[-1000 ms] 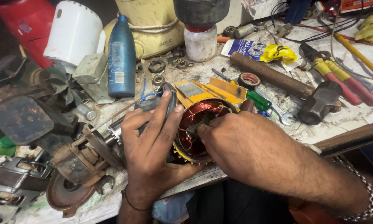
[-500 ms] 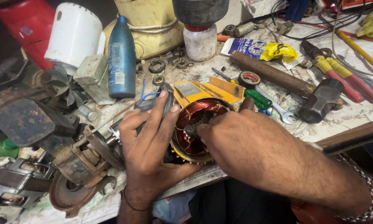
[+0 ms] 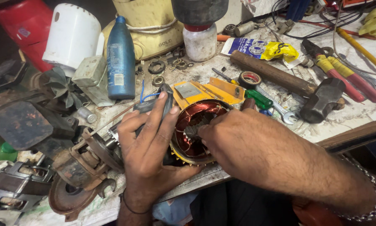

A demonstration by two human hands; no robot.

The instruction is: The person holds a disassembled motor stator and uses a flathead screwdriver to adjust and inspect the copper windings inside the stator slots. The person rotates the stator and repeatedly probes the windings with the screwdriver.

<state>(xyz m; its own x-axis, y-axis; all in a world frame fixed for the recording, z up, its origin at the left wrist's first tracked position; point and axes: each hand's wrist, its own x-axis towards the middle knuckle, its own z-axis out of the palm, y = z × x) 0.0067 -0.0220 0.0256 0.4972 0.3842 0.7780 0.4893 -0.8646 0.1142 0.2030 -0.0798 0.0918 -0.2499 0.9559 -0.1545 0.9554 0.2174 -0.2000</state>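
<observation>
A round motor stator [image 3: 198, 134] with red-copper windings and yellow insulation lies at the front of a cluttered workbench [image 3: 355, 115]. My left hand [image 3: 148, 155] lies over its left side, fingers spread, gripping the stator together with a dark grey part [image 3: 154, 104] that has blue wires. My right hand [image 3: 248, 146] reaches in from the right. Its fingertips pinch something small inside the stator's bore; what it is stays hidden.
A blue bottle [image 3: 120, 58], a white housing [image 3: 73, 35] and a white jar [image 3: 200, 42] stand behind. A hammer [image 3: 296, 90], red-handled pliers [image 3: 342, 75], tape roll [image 3: 250, 79], green screwdriver [image 3: 259, 99] and spanner [image 3: 280, 112] lie right. Rusty motor parts [image 3: 79, 167] crowd the left.
Both hands and the stator stay nearly in place. The view has shifted slightly, and my right fingertips work a little deeper inside the bore.
</observation>
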